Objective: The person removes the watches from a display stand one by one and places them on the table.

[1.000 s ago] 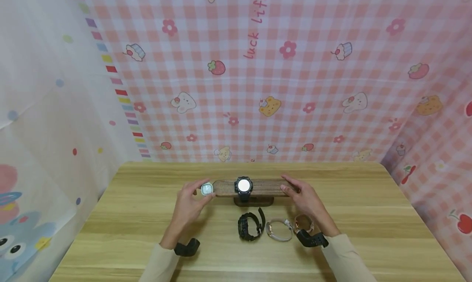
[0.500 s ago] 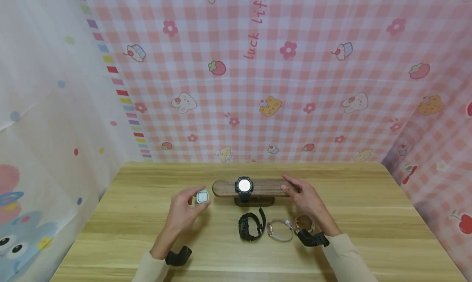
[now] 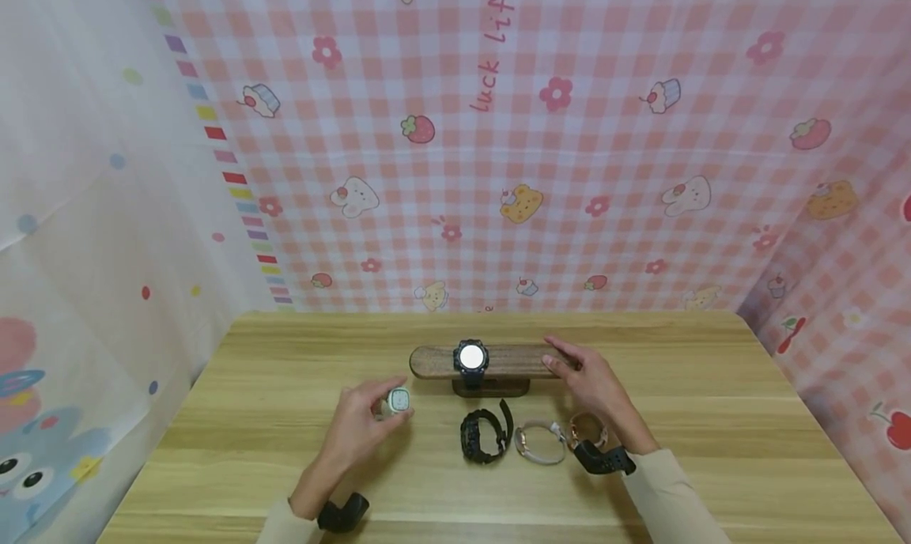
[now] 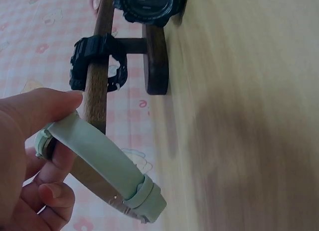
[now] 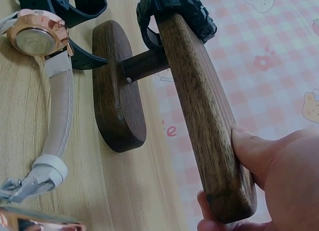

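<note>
My left hand [image 3: 361, 419] pinches a mint-green watch [image 3: 399, 400] by its case, in front of the left end of a dark wooden watch stand [image 3: 434, 362]. In the left wrist view the green strap [image 4: 97, 154] hangs as a fastened loop, apart from the bar. My right hand [image 3: 592, 378] grips the right end of the stand's bar [image 5: 204, 121], thumb on one side and fingers curled beneath. Around the bar, left of its middle, sits a black watch [image 3: 471, 358] with a bright round face.
In front of the stand lie a black watch [image 3: 481, 436], a watch with a pale strap [image 3: 539, 443] and a rose-gold watch [image 3: 587, 432], partly hidden by the right wrist's camera [image 3: 602, 459]. A checked cloth [image 3: 605, 275] hangs behind the wooden table [image 3: 285, 354].
My left hand has carried the green watch away from the bar's left end, first leftward, then down toward the front of the table. The right hand stays on the bar.
</note>
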A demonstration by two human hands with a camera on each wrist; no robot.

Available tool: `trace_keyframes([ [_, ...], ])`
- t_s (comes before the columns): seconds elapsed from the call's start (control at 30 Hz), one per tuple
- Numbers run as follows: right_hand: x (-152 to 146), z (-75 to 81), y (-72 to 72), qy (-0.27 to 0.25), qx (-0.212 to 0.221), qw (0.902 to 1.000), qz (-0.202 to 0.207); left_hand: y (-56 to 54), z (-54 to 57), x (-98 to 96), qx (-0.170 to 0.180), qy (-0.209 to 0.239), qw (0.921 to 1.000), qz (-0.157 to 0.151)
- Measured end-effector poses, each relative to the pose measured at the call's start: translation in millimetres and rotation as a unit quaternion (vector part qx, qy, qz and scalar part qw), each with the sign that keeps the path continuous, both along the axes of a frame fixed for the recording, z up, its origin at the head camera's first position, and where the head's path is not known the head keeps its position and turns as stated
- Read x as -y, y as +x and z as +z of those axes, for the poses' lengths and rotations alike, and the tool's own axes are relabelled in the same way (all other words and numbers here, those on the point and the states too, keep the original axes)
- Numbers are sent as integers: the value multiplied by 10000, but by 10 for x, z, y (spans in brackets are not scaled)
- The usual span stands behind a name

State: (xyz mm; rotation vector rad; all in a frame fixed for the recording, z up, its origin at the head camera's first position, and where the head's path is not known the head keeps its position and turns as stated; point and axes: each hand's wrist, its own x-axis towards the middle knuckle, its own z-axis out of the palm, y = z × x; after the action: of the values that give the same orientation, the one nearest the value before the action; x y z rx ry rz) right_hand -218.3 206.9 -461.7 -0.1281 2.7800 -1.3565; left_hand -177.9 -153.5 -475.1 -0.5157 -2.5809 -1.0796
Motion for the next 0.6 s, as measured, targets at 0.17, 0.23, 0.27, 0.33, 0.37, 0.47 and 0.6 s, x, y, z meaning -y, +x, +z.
trace_keyframes([
  [0.17, -3, 5, 1, -16, 45, 10000, 10, 40, -13, -57, -9, -289, 9996, -21],
  [0.23, -4, 5, 1, -5, 66, 10000, -10, 58, -14, -85, 6, -376, 9993, -45],
  [0.27, -4, 5, 1, -10, 57, 10000, -5, 65, -14, -100, 1, -414, 9991, -69],
  [0.33, -4, 6, 2, -12, 35, 10000, 10, 80, -17, -129, 44, -487, 9987, -104],
  [0.37, -4, 4, 2, -19, 21, 10000, 9, 86, -17, -143, 64, -522, 9985, -128],
  [0.47, -5, 1, 3, -43, 10, 10000, 7, 101, -30, -186, 94, -611, 9979, -190],
  [0.6, -8, -7, -2, -94, -36, 9999, 33, 107, -70, -236, 179, -566, 9975, -390],
])
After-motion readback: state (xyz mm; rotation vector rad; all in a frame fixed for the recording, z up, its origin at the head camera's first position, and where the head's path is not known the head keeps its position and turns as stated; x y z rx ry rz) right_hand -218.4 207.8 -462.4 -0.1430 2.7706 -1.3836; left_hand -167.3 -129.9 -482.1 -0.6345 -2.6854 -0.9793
